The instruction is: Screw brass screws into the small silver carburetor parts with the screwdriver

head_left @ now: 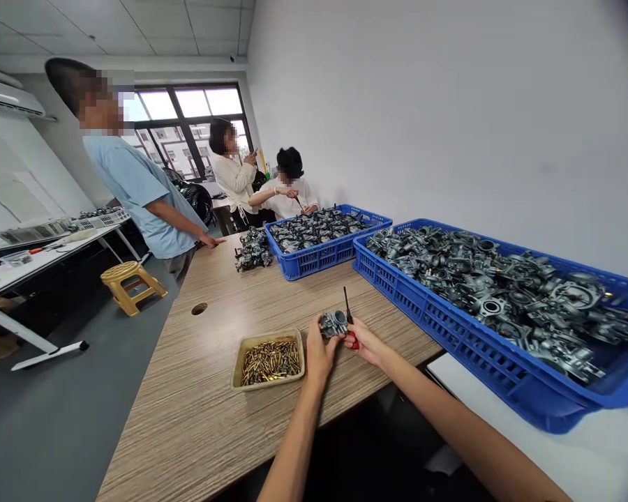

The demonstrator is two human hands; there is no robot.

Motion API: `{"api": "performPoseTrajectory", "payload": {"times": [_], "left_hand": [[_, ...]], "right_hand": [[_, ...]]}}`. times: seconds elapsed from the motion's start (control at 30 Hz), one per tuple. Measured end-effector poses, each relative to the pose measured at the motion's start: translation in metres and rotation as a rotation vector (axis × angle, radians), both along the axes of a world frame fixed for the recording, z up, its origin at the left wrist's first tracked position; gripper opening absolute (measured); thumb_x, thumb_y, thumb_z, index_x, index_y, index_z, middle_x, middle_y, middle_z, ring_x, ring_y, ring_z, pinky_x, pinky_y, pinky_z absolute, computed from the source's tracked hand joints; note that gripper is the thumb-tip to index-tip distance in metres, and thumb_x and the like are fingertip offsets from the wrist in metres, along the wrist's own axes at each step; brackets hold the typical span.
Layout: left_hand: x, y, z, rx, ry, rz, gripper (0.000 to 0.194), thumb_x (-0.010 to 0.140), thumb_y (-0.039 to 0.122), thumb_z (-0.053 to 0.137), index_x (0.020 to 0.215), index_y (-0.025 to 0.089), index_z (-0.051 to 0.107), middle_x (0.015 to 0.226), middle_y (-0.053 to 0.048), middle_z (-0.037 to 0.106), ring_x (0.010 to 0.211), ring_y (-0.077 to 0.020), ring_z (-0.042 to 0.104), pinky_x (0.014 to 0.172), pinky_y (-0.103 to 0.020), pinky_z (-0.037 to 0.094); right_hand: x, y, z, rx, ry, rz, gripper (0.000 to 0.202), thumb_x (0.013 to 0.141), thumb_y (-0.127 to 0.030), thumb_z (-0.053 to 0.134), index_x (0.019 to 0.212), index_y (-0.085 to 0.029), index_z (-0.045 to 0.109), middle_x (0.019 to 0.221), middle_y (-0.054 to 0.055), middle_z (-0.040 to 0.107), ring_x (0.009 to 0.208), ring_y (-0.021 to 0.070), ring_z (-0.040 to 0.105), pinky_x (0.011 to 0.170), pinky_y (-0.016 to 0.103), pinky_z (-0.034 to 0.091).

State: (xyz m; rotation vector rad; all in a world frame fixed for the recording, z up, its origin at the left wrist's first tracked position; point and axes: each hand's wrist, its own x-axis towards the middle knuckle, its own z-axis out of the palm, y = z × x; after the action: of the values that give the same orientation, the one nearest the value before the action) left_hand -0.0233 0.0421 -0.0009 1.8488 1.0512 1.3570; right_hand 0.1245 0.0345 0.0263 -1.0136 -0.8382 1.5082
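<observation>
Closed round a grey metal carburetor-like part (333, 323) is my left hand (319, 348), above the wood-grain table (188, 376). My right hand (365, 341) grips a screwdriver (352, 337) by its red and black handle, its dark shaft pointing up beside the part. The fingertips of both hands are close together at the part. Just left of my left hand, a beige tray (234, 380) holds many small brass pieces (271, 360).
Blue crates (398, 289) (314, 261) full of metal parts stand right and ahead. More parts (253, 249) lie beside the farther crate. A person in light blue (136, 188) stands at the left table edge; two others are farther back. A yellow stool (132, 282) is on the floor.
</observation>
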Motion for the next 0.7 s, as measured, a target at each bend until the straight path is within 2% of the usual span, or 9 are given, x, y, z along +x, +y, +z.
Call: {"api": "performPoseTrajectory", "payload": {"times": [0.13,0.33,0.4,0.57,0.63,0.7], "left_hand": [[-0.002,-0.002,0.003,0.068,0.063,0.021,0.052,0.088,0.026,0.071,0.134,0.018,0.048,0.125,-0.015,0.061,0.118,-0.0271,0.060,0.102,-0.042,0.049],[-0.002,-0.003,0.005,0.041,0.125,0.088,0.049,0.088,0.023,0.069,0.133,0.020,0.048,0.127,-0.014,0.057,0.120,-0.0278,0.057,0.104,-0.044,0.048],[-0.003,-0.002,0.005,0.014,0.136,0.089,0.049,0.089,0.022,0.068,0.133,0.022,0.048,0.128,-0.013,0.056,0.121,-0.0275,0.057,0.104,-0.043,0.048],[-0.003,-0.001,0.003,0.017,0.128,0.054,0.052,0.087,0.020,0.070,0.134,0.021,0.047,0.129,-0.013,0.056,0.122,-0.0271,0.057,0.106,-0.043,0.047],[-0.002,-0.001,0.003,0.021,0.127,0.050,0.052,0.087,0.021,0.071,0.133,0.021,0.047,0.128,-0.013,0.057,0.121,-0.0271,0.057,0.106,-0.043,0.047],[-0.002,-0.001,0.002,0.015,0.132,0.056,0.050,0.087,0.022,0.071,0.132,0.021,0.049,0.126,-0.012,0.058,0.119,-0.0273,0.058,0.106,-0.044,0.047]], "right_hand": [[0.008,-0.002,0.002,-0.040,-0.079,-0.018,0.032,0.078,-0.039,0.076,0.099,-0.022,0.058,0.063,-0.003,0.060,0.042,0.0047,0.036,0.040,0.017,0.024],[0.035,-0.018,0.000,-0.017,-0.274,-0.106,0.037,0.079,-0.043,0.073,0.107,-0.021,0.063,0.069,-0.004,0.058,0.042,0.0053,0.035,0.039,0.019,0.025],[0.050,-0.028,-0.002,0.006,-0.351,-0.155,0.036,0.079,-0.044,0.072,0.104,-0.020,0.064,0.068,-0.004,0.057,0.043,0.0068,0.035,0.040,0.021,0.028],[0.088,-0.050,-0.011,0.140,-0.620,-0.300,0.032,0.078,-0.046,0.071,0.096,-0.020,0.068,0.076,0.001,0.063,0.064,0.0157,0.054,0.058,0.028,0.045],[0.097,-0.054,-0.016,0.207,-0.747,-0.336,0.035,0.083,-0.051,0.065,0.099,-0.019,0.067,0.070,0.001,0.060,0.063,0.0178,0.055,0.060,0.031,0.046],[0.102,-0.055,-0.021,0.225,-0.784,-0.337,0.038,0.086,-0.053,0.060,0.103,-0.019,0.065,0.064,-0.001,0.056,0.058,0.0180,0.053,0.057,0.031,0.045]]}}
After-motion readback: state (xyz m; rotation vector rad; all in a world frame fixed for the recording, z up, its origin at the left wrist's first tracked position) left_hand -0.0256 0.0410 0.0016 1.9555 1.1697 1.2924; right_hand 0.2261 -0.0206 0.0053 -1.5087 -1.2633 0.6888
